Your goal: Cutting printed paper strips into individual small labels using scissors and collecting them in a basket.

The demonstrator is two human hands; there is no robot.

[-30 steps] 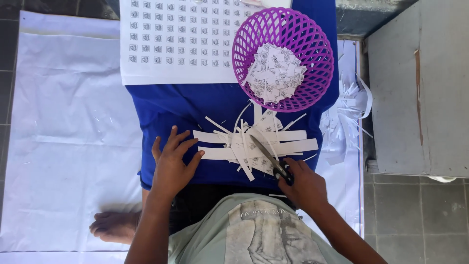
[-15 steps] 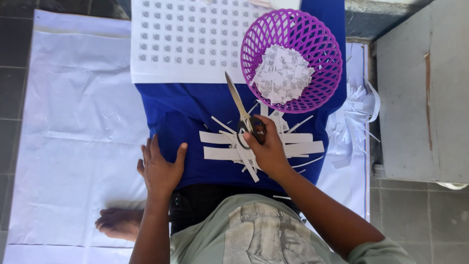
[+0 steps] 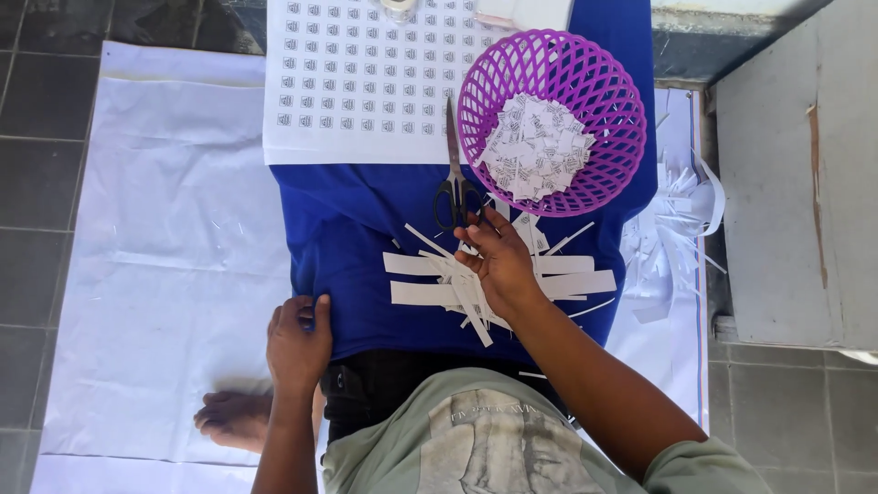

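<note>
My right hand (image 3: pixel 501 265) rests on a heap of white paper strips (image 3: pixel 419 294) lying on a blue cloth (image 3: pixel 352 229) over my lap. Its fingertips are just below the black handles of a pair of scissors (image 3: pixel 453 151), which lie on the cloth with blades pointing away. My left hand (image 3: pixel 297 340) curls over the cloth's near left edge, thumb on top. A purple lattice basket (image 3: pixel 476 87) holding small cut paper squares (image 3: pixel 535 146) stands at the far right. A white sheet printed with a grid of small squares (image 3: pixel 357 82) lies at the far left.
A large white sheet (image 3: pixel 174 229) covers the tiled floor. Loose paper offcuts (image 3: pixel 672 233) pile up at the right, beside a grey board (image 3: pixel 796 183). My bare foot (image 3: pixel 233 416) shows at lower left.
My right hand carried the scissors from the strips up toward the printed sheet, laid them down and let go. My left hand slid from the cloth's top to its near edge.
</note>
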